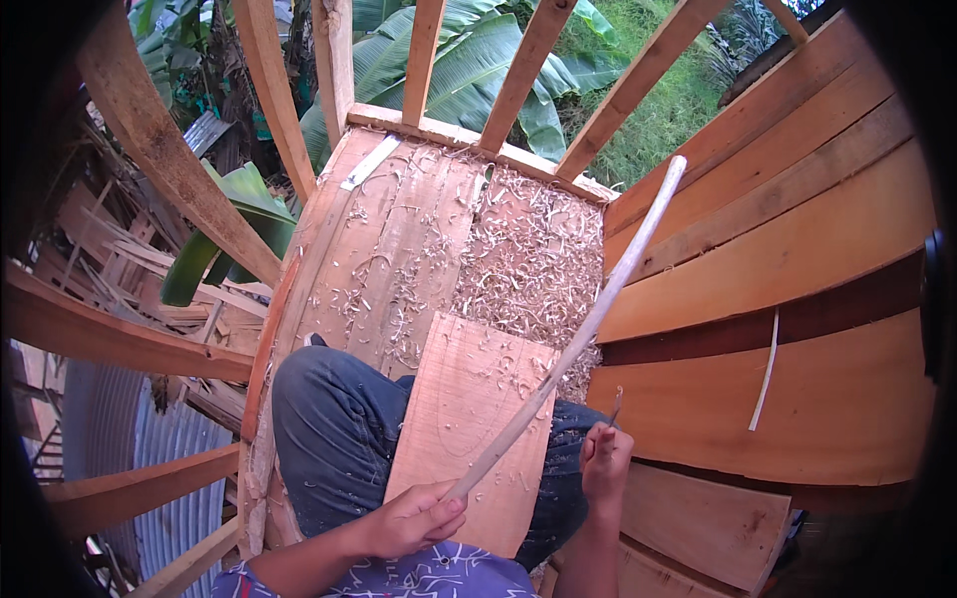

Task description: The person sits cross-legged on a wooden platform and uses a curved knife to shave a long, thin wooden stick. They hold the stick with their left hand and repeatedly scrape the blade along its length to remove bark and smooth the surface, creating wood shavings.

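Observation:
My left hand (419, 516) is closed round the lower end of a long, pale wooden stick (573, 349). The stick slants up and away to the right, its far end near the plank wall. Beneath it a flat wooden board (477, 399) with a few shavings lies across my lap, between my jeans-clad legs. To the right of the board my right hand (605, 460) is closed on a small carving knife (616, 404), its thin blade pointing up and apart from the stick. The knife's handle is hidden in my fingers.
Curled wood shavings (528, 249) cover the plank floor (384, 259), thickest ahead of the board. A plank wall (738, 299) stands close on the right, with a pale strip (766, 369) against it. Wooden posts (523, 75) rise ahead and left; banana leaves (454, 75) hang beyond.

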